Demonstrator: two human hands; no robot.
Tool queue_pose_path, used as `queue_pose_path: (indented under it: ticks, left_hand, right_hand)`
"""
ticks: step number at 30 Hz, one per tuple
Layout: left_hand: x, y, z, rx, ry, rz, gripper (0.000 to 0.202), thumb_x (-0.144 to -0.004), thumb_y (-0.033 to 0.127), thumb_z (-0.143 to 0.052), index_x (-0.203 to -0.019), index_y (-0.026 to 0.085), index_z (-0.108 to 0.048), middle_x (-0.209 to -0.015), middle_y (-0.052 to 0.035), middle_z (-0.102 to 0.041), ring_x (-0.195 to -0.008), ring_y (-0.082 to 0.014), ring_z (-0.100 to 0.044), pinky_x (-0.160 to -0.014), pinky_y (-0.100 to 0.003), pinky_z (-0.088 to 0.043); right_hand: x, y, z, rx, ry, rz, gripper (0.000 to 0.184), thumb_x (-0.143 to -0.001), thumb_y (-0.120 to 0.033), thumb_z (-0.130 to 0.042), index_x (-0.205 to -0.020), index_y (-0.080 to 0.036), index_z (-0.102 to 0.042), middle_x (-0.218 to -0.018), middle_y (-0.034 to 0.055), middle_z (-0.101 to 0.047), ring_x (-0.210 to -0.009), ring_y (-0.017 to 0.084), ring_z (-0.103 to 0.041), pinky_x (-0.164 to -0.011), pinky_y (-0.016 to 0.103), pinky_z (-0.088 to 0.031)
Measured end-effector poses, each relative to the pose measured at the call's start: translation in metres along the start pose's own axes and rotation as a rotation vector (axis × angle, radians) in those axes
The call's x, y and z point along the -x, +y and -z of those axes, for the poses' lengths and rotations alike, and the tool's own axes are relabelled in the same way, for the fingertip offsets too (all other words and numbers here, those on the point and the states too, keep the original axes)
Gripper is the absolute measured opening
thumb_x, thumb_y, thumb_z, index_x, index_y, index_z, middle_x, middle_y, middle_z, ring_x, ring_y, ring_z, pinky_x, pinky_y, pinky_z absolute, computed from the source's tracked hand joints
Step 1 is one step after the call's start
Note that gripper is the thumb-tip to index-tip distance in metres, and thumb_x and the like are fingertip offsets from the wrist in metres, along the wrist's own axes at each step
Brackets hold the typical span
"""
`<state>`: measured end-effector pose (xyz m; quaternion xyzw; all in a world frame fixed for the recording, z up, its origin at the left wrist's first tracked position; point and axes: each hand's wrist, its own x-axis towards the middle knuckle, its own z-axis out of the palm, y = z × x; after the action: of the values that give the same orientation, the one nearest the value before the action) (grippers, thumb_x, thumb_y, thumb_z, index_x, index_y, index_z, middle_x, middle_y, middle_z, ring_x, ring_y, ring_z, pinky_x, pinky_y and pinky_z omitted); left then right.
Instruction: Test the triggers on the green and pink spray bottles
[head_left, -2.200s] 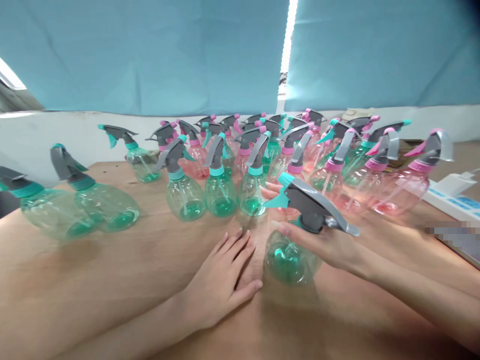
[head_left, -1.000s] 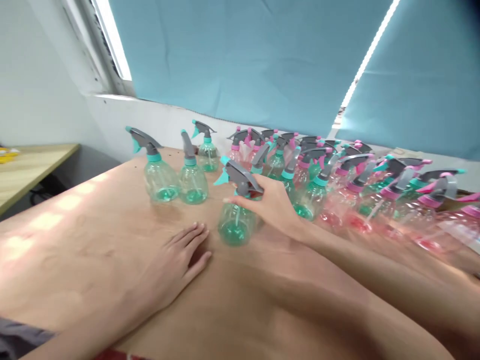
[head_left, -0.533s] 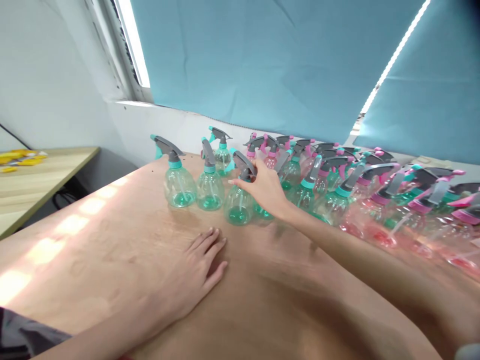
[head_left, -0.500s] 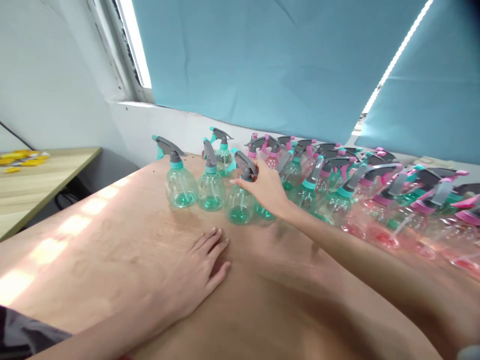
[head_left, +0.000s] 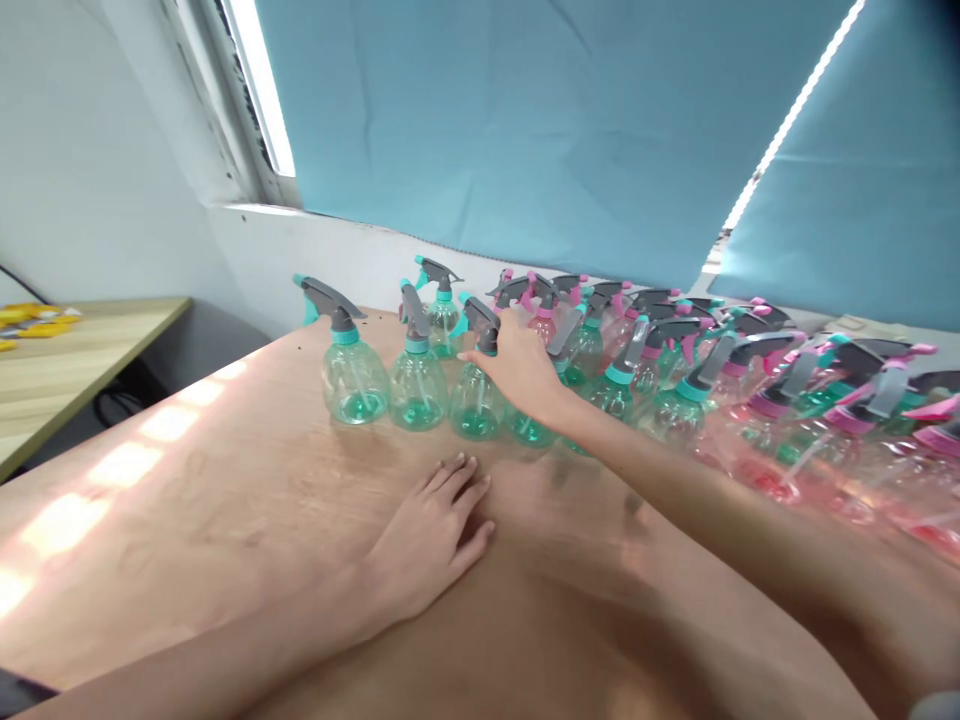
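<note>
My right hand (head_left: 529, 365) is at the neck of a clear green spray bottle (head_left: 474, 408) standing upright on the table. Its thumb lies across the neck just below the grey trigger head, and the other fingers are mostly hidden behind. A little green shows in the bottle's base. To its left stand two more green spray bottles, a near one (head_left: 418, 390) and one at the row's end (head_left: 354, 385). My left hand (head_left: 431, 530) rests flat on the wooden table (head_left: 247, 500), fingers spread, in front of the row and holding nothing.
Many pink and green spray bottles (head_left: 772, 430) crowd the right side along the wall. One green bottle (head_left: 442, 320) stands behind the front row. Blue sheeting (head_left: 487, 130) covers the window. At far left, a second table (head_left: 97, 345) carries yellow items (head_left: 37, 320).
The bottle at my right hand has shifted slightly back, into line with its neighbours. My left hand has slid to the right along the table. The view has turned slightly.
</note>
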<state>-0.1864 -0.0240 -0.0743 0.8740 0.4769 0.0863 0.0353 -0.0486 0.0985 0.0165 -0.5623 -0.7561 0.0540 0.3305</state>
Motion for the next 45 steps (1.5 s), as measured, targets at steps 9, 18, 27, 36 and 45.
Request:
queue_pose_path:
  ticks: [9,18,27,36,45]
  left_hand:
    - [-0.009,0.001,-0.003,0.007,0.015,-0.014,0.049,-0.096,0.038,-0.044,-0.136,0.010,-0.053,-0.146,-0.0181,-0.047,-0.137,-0.0333,-0.041,-0.111,-0.053,-0.037]
    - [-0.008,0.000,-0.002,0.006,0.016,-0.004,0.049,-0.097,0.040,-0.043,-0.137,0.012,-0.052,-0.147,-0.0161,-0.047,-0.138,-0.0318,-0.040,-0.113,-0.052,-0.035]
    - [-0.008,0.001,0.003,0.026,0.026,0.008,0.049,-0.098,0.040,-0.042,-0.136,0.011,-0.053,-0.146,-0.0151,-0.048,-0.136,-0.0313,-0.043,-0.113,-0.051,-0.036]
    - [-0.013,0.000,-0.001,0.057,0.056,0.019,0.046,-0.097,0.039,-0.043,-0.133,0.013,-0.055,-0.142,-0.0156,-0.053,-0.133,-0.0317,-0.046,-0.111,-0.052,-0.037]
    - [-0.008,0.003,-0.001,0.168,0.096,0.024,0.039,-0.097,0.035,-0.044,-0.128,0.016,-0.056,-0.135,-0.0126,-0.058,-0.128,-0.0286,-0.051,-0.109,-0.051,-0.039]
  right_hand:
    - [-0.001,0.001,-0.004,-0.046,0.006,0.026,0.044,-0.087,-0.026,-0.063,-0.123,-0.008,-0.045,-0.089,0.0141,-0.066,-0.085,0.030,-0.064,-0.067,0.035,-0.043]
    - [0.002,-0.006,0.007,-0.127,0.103,0.115,0.051,-0.084,-0.027,-0.065,-0.127,-0.010,-0.042,-0.119,0.0201,-0.059,-0.108,0.031,-0.058,-0.084,0.039,-0.044]
    - [0.010,-0.002,0.073,0.062,0.182,0.239,0.026,-0.093,-0.036,-0.056,-0.109,-0.015,-0.058,-0.103,0.0104,-0.069,-0.094,0.025,-0.064,-0.082,0.036,-0.045]
    - [0.000,0.028,0.095,0.390,-0.008,-0.083,0.055,-0.090,-0.056,-0.052,-0.121,-0.010,-0.060,-0.099,0.0198,-0.070,-0.097,0.036,-0.065,-0.078,0.043,-0.046]
    - [-0.008,0.031,0.082,0.253,-0.030,-0.023,0.015,-0.078,-0.023,-0.064,-0.087,-0.013,-0.072,-0.083,0.0174,-0.071,-0.089,0.035,-0.066,-0.072,0.042,-0.048]
